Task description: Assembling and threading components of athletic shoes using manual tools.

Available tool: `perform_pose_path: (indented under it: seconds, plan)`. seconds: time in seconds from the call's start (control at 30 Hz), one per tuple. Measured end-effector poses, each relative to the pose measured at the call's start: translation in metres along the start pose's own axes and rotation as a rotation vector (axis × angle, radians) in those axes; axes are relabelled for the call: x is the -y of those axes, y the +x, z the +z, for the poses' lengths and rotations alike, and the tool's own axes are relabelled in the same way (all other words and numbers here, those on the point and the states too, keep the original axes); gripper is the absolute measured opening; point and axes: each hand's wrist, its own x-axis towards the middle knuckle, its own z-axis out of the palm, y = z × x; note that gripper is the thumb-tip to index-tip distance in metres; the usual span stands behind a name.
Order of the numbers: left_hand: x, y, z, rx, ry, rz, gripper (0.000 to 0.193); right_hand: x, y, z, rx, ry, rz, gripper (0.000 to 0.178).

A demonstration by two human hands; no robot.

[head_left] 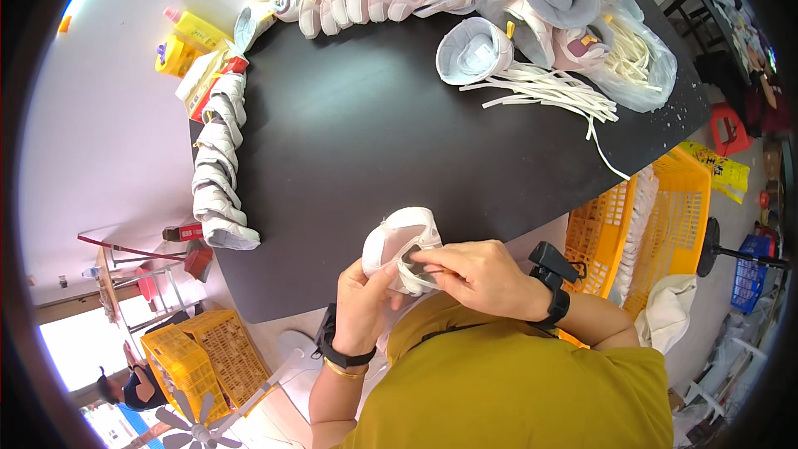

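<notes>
A white shoe upper (409,223) is held close to my body at the table's near edge. My left hand (359,303) grips its side, thumb on the outside. Fingers of my right hand (482,278) are pinched together at the upper's opening; a thin dark line shows by them, too small to name. Farther off, flat white laces (553,87) lie in a loose bundle, one strand trailing toward the right table edge. Behind the laces sits another shoe upper (474,50) with a grey lining and a yellow tab.
Nested shoe uppers (220,150) line the dark table's (332,133) left edge; more uppers (357,7) are piled along its far side. A plastic bag (657,75) holds laces. Yellow bottles (199,32) stand far left. Yellow crates (677,216) are at my right.
</notes>
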Motion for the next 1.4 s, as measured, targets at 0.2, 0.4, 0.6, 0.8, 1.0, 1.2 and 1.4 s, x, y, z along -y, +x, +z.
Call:
perform_pose_path:
  seconds: [0.2, 0.4, 0.6, 0.8, 1.0, 1.2, 1.4]
  plan:
    - [0.001, 0.001, -0.001, 0.103, -0.104, -0.050, 0.023, -0.011, 0.008, -0.007, -0.005, -0.072, -0.080, 0.023]
    - [0.003, -0.001, 0.003, 0.080, -0.147, -0.055, 0.022, -0.012, 0.018, -0.015, 0.198, -0.005, -0.014, 0.013]
    - [0.010, -0.005, -0.010, 0.087, -0.144, -0.016, 0.022, -0.010, 0.028, -0.049, -0.003, 0.920, 0.593, 0.020]
    - [0.001, -0.002, 0.010, -0.051, -0.286, 0.086, 0.026, -0.002, -0.023, -0.040, 0.045, 0.345, 0.194, 0.017]
    - [0.011, -0.004, 0.018, -0.005, -0.266, 0.145, 0.030, -0.001, -0.024, 0.014, -0.004, 0.412, 0.450, 0.023]
    - [0.014, -0.009, 0.016, -0.042, -0.208, 0.254, 0.022, -0.012, -0.012, 0.018, -0.206, 0.306, 0.248, 0.016]
    - [0.035, -0.008, 0.013, -0.014, -0.007, 0.258, 0.024, -0.009, -0.005, 0.016, -0.264, 0.060, 0.073, 0.017]
